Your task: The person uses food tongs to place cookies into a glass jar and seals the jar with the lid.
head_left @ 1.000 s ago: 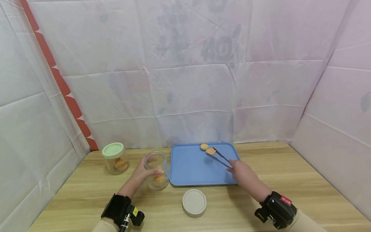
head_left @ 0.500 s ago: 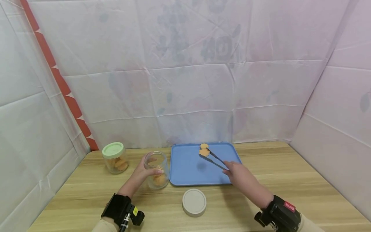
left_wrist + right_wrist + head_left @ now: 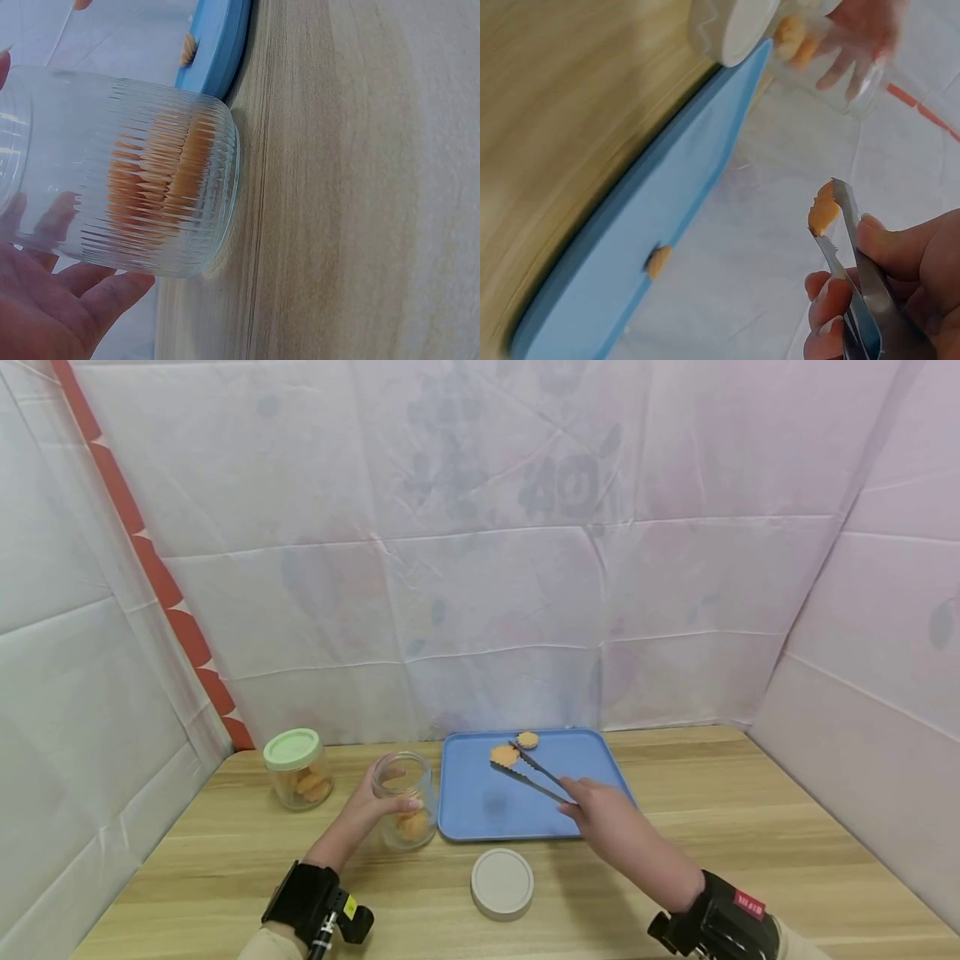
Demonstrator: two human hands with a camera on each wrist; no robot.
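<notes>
I'm squeezing metal tongs (image 3: 529, 772) in my right hand (image 3: 600, 814), their tips pinching a round, orange, scallop-edged biscuit (image 3: 504, 754), while my left hand (image 3: 360, 814) is gripping the ribbed glass jar (image 3: 406, 800).

A light wooden desk (image 3: 750, 827) fills the bottom of the head view, its grain running side to side. On it, toward the back, sits a blue tray (image 3: 480, 810), flat on the wood. Just left of the tray stands an open ribbed glass jar (image 3: 406, 799), upright, its base nearly touching the tray's edge. Further left, near the back corner, stands a second jar with a green lid (image 3: 297, 768), well apart from the tray. In front of the tray, lying flat on the desk, is a round white lid (image 3: 502, 883).
</notes>
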